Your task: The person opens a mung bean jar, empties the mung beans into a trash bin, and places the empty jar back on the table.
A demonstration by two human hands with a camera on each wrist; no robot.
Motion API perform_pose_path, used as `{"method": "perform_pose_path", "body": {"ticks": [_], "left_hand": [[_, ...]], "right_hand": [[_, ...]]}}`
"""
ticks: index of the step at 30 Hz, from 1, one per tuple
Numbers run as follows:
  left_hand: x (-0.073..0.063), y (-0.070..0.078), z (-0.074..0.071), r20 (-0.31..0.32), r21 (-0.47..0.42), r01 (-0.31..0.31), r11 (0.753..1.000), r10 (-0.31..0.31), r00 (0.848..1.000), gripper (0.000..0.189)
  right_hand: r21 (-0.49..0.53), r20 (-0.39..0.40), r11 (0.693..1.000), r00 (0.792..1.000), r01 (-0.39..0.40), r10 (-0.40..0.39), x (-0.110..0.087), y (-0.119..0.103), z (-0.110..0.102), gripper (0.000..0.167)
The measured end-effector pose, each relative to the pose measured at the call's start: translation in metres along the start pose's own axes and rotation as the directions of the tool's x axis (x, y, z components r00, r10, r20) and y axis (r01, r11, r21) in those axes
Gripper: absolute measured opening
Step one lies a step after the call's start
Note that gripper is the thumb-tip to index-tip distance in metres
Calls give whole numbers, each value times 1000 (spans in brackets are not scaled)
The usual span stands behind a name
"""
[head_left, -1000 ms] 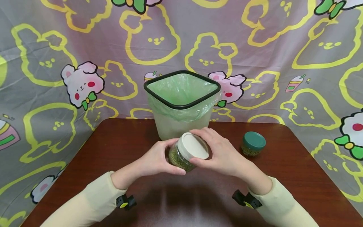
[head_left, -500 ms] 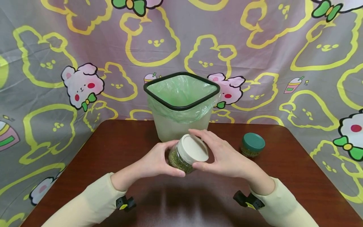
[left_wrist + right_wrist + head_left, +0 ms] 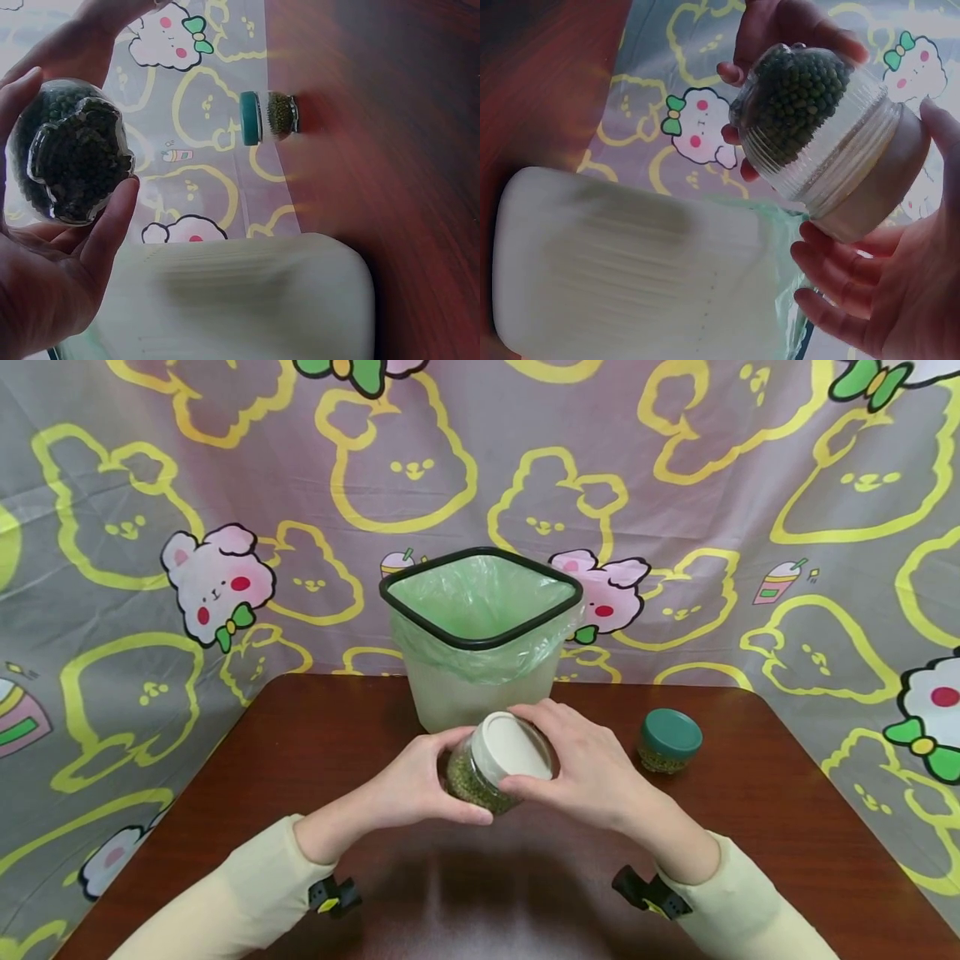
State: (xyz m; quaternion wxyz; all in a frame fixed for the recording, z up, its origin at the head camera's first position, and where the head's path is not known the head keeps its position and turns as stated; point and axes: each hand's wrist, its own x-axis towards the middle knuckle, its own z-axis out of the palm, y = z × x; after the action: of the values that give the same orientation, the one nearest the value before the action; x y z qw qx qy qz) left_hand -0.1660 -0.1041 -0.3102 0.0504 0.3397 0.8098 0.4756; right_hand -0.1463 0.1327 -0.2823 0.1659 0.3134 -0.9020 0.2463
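A clear jar (image 3: 474, 777) of small green beans is held tilted above the table, its white lid (image 3: 517, 747) facing up and to the right. My left hand (image 3: 420, 781) grips the glass body, thumb on the near side. On the lid, my right hand (image 3: 581, 764) has its thumb at the near edge and its fingers at the far edge. In the right wrist view the beans (image 3: 802, 97) have slid toward the jar's base, and the lid sits against the jar's mouth. The left wrist view shows the base of the jar (image 3: 75, 150) with left-hand fingers around it.
Behind the hands stands a pale bin (image 3: 480, 689) with a black rim and a green plastic liner (image 3: 480, 602). A small jar with a teal lid (image 3: 672, 733) stands on the brown table (image 3: 315, 727) at the right. Patterned cloth (image 3: 420, 443) hangs around the table.
The right hand turns slightly back and forth on the lid, its thumb shifting along the near edge. The jar and the left hand stay nearly in place.
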Motion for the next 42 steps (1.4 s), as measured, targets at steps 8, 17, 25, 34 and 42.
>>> {"method": "perform_pose_path", "body": {"ticks": [8, 17, 25, 34, 42], "left_hand": [[0, -3, 0, 9, 21, -11, 1000, 11, 1000, 79], [0, -3, 0, 23, -7, -2, 1000, 2, 1000, 75], [0, -4, 0, 33, -7, -21, 1000, 21, 999, 73], [0, -4, 0, 30, -3, -7, 1000, 7, 1000, 72], [0, -2, 1, 23, -4, 7, 1000, -7, 1000, 74]], "right_hand": [[80, 38, 996, 998, 43, -47, 0, 5, -1, 70], [205, 57, 973, 991, 104, -118, 3, 11, -2, 74], [255, 80, 957, 984, 135, -160, 2, 12, -4, 77], [181, 124, 981, 988, 69, -93, 0, 8, -6, 90], [1, 37, 1000, 999, 10, -10, 0, -1, -2, 82]]}}
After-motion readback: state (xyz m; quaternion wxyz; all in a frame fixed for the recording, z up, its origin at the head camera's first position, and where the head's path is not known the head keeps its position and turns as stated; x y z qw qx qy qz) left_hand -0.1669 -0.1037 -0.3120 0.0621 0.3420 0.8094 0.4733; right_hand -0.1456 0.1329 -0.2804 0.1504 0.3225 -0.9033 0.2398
